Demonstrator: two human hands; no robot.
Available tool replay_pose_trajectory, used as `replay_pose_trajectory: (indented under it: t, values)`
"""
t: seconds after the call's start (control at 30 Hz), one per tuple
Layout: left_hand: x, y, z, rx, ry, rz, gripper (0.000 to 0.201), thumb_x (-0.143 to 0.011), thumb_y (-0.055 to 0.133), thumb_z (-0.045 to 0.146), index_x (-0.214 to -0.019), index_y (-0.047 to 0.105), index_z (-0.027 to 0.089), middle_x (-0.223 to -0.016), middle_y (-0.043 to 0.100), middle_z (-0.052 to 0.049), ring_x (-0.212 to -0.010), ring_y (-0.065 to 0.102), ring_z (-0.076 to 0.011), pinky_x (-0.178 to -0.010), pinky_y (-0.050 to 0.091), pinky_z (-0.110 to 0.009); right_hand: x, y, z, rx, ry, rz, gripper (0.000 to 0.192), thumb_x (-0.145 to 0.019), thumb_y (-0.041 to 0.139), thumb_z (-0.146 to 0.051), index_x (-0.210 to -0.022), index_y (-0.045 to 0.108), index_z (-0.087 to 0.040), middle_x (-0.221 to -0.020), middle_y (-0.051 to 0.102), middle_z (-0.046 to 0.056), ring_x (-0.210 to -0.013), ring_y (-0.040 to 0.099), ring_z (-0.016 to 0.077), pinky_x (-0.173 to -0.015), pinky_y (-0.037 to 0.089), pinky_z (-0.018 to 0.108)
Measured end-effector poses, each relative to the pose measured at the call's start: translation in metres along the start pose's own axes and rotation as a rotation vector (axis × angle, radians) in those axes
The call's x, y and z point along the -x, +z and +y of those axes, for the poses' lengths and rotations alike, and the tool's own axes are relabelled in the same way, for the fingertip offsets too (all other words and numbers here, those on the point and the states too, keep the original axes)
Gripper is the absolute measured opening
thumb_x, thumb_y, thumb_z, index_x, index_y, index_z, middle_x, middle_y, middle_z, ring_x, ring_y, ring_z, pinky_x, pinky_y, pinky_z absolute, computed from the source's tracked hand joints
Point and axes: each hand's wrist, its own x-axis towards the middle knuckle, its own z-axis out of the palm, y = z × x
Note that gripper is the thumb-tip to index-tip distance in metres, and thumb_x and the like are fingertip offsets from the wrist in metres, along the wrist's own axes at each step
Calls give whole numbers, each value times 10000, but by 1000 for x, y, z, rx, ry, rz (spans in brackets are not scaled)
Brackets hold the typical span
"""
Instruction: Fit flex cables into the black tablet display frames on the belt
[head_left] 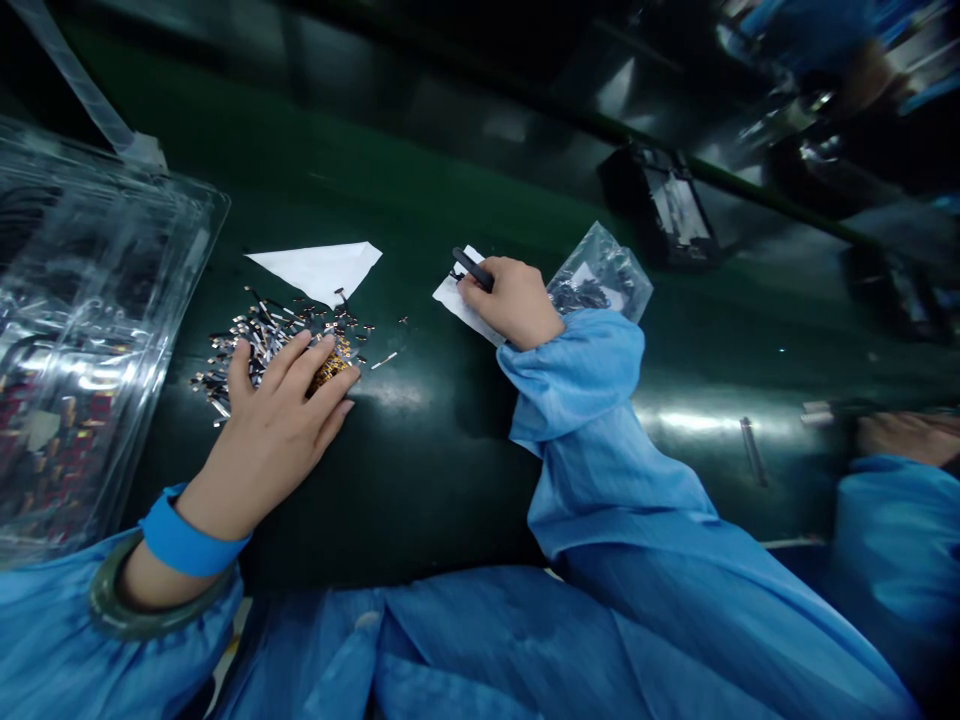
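Note:
My left hand point(274, 430) lies palm down with its fingers spread over a pile of small flex-cable connectors point(259, 340), silver, black and gold, partly hidden beneath it. My right hand point(517, 300) is closed around black tweezers point(474, 270), whose rounded end points up and left; their tips are hidden. Under the right hand is a white paper sheet point(469, 312), with a small dark part by the tool. Beside the right wrist lies a clear plastic bag point(604, 275) with dark small parts inside. A second white sheet, folded to a triangle point(322, 265), lies behind the pile.
Clear plastic trays point(82, 350) with red and gold parts are stacked at the left. A black fixture point(664, 205) stands at the back. On the right, a co-worker's hand point(907, 437) is near a thin strip point(753, 452) on the green table point(405, 480).

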Motion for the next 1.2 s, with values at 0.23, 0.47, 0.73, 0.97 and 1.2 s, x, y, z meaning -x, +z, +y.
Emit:
replay_pose_trajectory:
  t: [0.23,0.47,0.73,0.97,1.2]
  values:
    - [0,0,0,-19,18,18,307,-956,474,219,-1238,596,216,-1399,525,-185,-1341,450,-383,-1075,270,-696,5,-9,4,-41,-36,10,87,-820,553,-252,-782,599,-189,-787,634,75,-756,585,227,-723,448,351]
    - [-1,-1,2,-55,25,24,293,-955,472,215,-1208,618,193,-1373,549,-193,-1318,475,-390,-1042,301,-710,43,-13,-16,-84,-156,-26,66,-752,562,-251,-713,528,-209,-727,613,45,-673,562,195,-665,425,313]
    - [-2,-2,3,-24,-9,-7,307,-954,469,217,-1226,612,220,-1399,534,-174,-1347,446,-370,-1066,273,-707,66,0,-28,-192,-178,-164,192,-764,553,-176,-942,625,-189,-811,674,39,-714,601,186,-664,443,297]
    - [-2,-3,2,-39,3,-11,299,-957,463,219,-1214,615,207,-1393,536,-183,-1337,454,-378,-1056,285,-717,60,-8,-26,-487,-94,-262,131,-819,596,-244,-884,694,-186,-831,704,33,-752,630,169,-728,493,318]
    - [-3,-3,3,-53,8,-2,292,-959,462,221,-1208,612,203,-1385,544,-185,-1327,466,-385,-1046,298,-720,56,-3,-33,-770,92,-342,168,-727,695,-297,-809,676,-151,-622,598,-23,-504,482,86,-521,410,245]
